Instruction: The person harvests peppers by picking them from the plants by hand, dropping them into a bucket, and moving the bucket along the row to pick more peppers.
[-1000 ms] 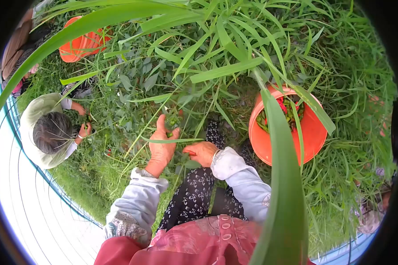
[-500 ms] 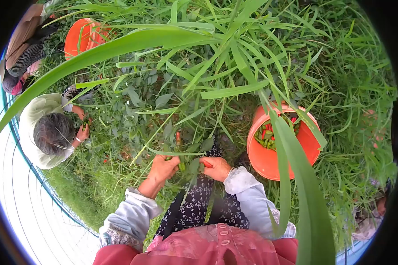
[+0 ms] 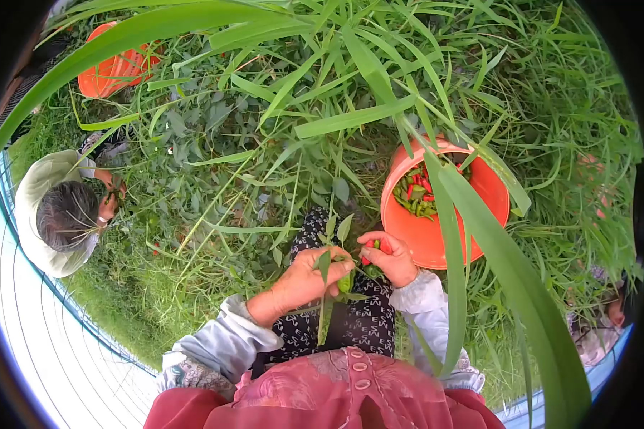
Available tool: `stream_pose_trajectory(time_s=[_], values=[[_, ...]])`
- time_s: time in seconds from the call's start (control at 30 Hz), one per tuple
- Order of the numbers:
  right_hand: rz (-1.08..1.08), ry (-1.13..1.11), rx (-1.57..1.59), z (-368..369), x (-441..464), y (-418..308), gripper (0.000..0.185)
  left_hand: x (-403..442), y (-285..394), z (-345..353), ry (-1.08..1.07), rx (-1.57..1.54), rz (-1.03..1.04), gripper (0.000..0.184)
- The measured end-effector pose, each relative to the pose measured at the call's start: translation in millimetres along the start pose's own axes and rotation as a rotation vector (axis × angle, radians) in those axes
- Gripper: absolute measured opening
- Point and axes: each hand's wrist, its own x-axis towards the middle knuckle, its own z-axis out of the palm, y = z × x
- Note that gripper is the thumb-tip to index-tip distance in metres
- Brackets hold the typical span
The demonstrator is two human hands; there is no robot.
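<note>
My left hand (image 3: 309, 279) is closed around a leafy pepper stem (image 3: 343, 232), and a green pepper (image 3: 345, 283) hangs just below its fingertips. Close beside it on the right, my right hand (image 3: 393, 263) is closed on red peppers (image 3: 381, 247), whose tips show between thumb and fingers. Its fingertips are almost against the stem, with some dark green pepper or leaf partly hidden beneath them. Both hands are above my patterned trousers (image 3: 311, 325). A tilted orange bucket (image 3: 426, 247) stands right of my right hand, holding red and green peppers (image 3: 416, 193).
Long grass blades (image 3: 508, 264) cross in front of the bucket. A co-worker (image 3: 54, 214) crouches at the left, hands among the plants. Another orange bucket (image 3: 107, 75) is at the upper left. Pepper plants and weeds (image 3: 193, 136) cover the ground ahead.
Both hands have moved to the right and closer together. My left hand has lifted a leafy stem out of the plants over my lap. The view has shifted slightly.
</note>
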Motion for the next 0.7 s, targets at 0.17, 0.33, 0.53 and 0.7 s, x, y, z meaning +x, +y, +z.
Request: stream_pose_trajectory(time_s=[0.17,0.33,0.53,0.7], values=[[-0.19,-0.129,-0.175,8.0,-30.0,-29.3,0.023,11.5,-15.8,19.7,0.069,0.655,0.324,0.03],[-0.005,-0.186,-0.399,-6.7,-16.5,7.6,0.026,11.6,-12.5,25.3,0.04,1.154,0.397,0.029],[0.028,-0.112,-0.269,18.2,-29.9,-15.4,0.015,16.8,-19.9,20.5,0.0,1.136,0.347,0.036],[0.05,-0.128,-0.246,13.7,-29.3,-0.8,0.014,20.1,-16.8,20.2,-0.086,1.264,0.446,0.039]])
